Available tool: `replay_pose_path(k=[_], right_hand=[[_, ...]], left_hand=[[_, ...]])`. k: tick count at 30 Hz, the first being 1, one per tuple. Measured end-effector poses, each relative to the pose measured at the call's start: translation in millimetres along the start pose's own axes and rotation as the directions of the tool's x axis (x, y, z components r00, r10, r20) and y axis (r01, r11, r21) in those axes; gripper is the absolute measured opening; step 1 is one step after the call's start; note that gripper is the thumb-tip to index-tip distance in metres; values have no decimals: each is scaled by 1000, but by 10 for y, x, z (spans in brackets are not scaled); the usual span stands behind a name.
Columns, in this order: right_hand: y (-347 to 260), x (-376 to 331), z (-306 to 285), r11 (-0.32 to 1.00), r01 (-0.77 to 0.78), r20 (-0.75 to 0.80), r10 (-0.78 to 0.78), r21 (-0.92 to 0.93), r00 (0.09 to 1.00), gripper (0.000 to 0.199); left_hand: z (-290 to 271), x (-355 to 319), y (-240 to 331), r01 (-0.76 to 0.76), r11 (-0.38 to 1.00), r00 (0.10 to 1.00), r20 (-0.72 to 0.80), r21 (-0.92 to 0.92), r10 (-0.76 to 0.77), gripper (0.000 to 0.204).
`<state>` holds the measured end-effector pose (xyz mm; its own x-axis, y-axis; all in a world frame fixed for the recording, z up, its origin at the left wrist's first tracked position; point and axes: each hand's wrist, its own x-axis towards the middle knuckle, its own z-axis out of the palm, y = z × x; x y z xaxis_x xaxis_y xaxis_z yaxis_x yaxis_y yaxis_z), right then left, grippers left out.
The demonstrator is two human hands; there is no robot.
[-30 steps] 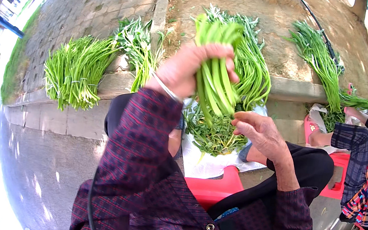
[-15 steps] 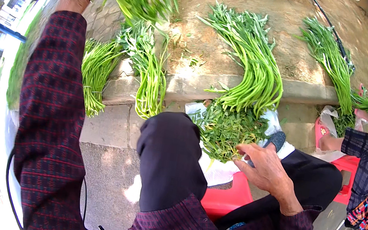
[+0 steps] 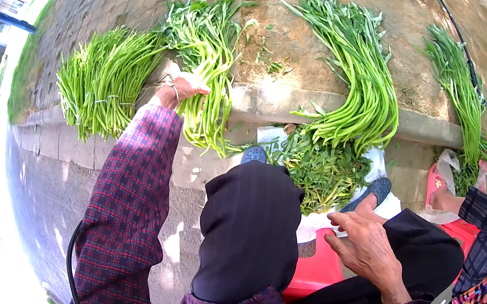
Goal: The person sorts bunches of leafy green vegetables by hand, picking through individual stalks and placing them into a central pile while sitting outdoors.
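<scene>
The left hand is extended forward with its fingers closed on a bundle of long green leafy stalks, which lies across the grey concrete kerb with its cut ends hanging over the front edge. A second bundle of tied green stalks lies just beside it on the left. The right hand hovers over the lap, fingers spread apart and holding nothing, near a pile of loose dark green leaves and a red plastic stool.
</scene>
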<state>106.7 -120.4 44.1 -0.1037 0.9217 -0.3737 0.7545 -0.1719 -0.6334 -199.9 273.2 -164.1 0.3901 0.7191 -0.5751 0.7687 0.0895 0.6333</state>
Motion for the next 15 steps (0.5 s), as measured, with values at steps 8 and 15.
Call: replay_pose_path(k=[8,15], right_hand=[[42,-22,16,999,-37,-7,37,-7,999,37],[39,-24,39,999,-39,0,39,-17,999,36]], left_hand=[[-204,-513,1203,60,854,997,73,-517,-26,13],[978,-356,314,307,765,951,146,-567,-273,12]])
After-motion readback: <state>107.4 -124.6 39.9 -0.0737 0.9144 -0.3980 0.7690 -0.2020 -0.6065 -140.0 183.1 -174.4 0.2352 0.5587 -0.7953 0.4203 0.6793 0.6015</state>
